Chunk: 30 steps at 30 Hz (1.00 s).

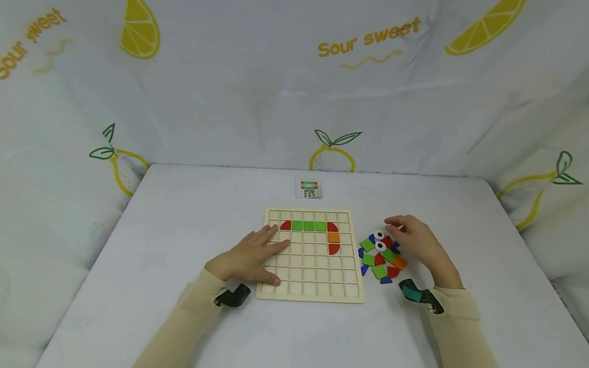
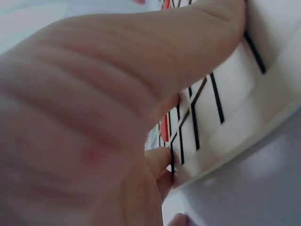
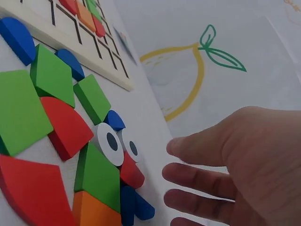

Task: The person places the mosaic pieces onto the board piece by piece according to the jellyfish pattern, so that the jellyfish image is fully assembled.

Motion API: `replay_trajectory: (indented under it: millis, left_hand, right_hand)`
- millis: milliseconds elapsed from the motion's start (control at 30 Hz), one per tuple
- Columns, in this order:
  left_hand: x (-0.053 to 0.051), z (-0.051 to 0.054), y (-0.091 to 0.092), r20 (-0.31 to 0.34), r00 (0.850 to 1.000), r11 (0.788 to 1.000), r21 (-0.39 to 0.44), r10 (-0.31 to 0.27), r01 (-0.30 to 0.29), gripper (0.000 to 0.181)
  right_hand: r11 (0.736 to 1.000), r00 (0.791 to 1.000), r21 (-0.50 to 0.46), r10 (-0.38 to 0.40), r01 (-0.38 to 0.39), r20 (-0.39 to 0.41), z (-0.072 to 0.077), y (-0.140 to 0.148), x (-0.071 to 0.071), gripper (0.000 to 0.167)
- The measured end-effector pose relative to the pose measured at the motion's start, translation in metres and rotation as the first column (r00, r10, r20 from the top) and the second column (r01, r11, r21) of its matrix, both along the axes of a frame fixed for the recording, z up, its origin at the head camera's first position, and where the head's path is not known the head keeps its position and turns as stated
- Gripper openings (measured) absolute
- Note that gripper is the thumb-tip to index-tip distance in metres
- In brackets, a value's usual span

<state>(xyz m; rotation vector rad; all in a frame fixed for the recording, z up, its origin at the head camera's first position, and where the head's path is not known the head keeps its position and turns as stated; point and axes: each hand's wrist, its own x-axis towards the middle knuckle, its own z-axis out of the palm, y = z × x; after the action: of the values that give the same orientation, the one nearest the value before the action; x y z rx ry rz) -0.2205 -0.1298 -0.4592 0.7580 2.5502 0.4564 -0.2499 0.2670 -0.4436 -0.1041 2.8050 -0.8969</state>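
Note:
My left hand (image 1: pixel 246 257) rests with spread fingers on the left side of a pale wooden grid board (image 1: pixel 309 275). In the left wrist view, the thumb side of that hand (image 2: pixel 117 94) hides much of the board. Along the board's upper rows lie green squares (image 1: pixel 309 225), red quarter-round pieces (image 1: pixel 333 249) and an orange square (image 1: pixel 333 237). Beside the loose pieces, my right hand (image 1: pixel 419 245) hovers with nothing between its slightly bent fingers. Nearest to it are two round white eye pieces (image 3: pixel 101 141). Green (image 3: pixel 52 75), red (image 3: pixel 68 127), blue and orange pieces surround them.
A small picture card (image 1: pixel 309 188) lies behind the board on the white table (image 1: pixel 197 200). A white cloth (image 1: pixel 260 80) printed with lemons hangs at the back and sides. Black straps (image 1: pixel 421 297) sit at both wrists.

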Motion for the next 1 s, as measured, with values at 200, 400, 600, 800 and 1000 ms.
replay_trajectory:
  millis: [200, 400, 600, 800, 1000]
  left_hand:
    - [0.0, -0.001, 0.005, 0.019, 1.0, 1.0, -0.028, 0.01, -0.01, 0.092]
    - [0.0, 0.001, 0.004, 0.021, 1.0, 0.999, -0.031, 0.018, -0.017, 0.092]
    - [0.003, 0.0, 0.001, 0.016, 1.0, 1.0, -0.001, 0.025, -0.025, 0.092]
    - [0.006, -0.003, -0.002, 0.008, 1.0, 1.0, -0.003, 0.013, -0.013, 0.091]
    - [0.001, 0.0, 0.0, -0.011, 1.0, 1.0, 0.006, 0.0, 0.0, 0.092]
  right_hand:
    - [0.986, 0.987, 0.061, 0.158, -0.156, -0.021, -0.009, -0.005, -0.005, 0.033]
    - [0.969, 0.974, 0.111, 0.215, -0.222, 0.065, -0.001, -0.012, -0.017, 0.033]
    - [0.97, 0.97, 0.108, 0.202, -0.217, 0.135, 0.003, -0.014, -0.024, 0.029]
    - [0.981, 0.984, 0.121, 0.135, -0.149, 0.119, -0.001, -0.008, -0.019, 0.025]
    - [0.99, 0.99, 0.014, 0.139, -0.139, -0.005, 0.003, -0.004, -0.019, 0.026]
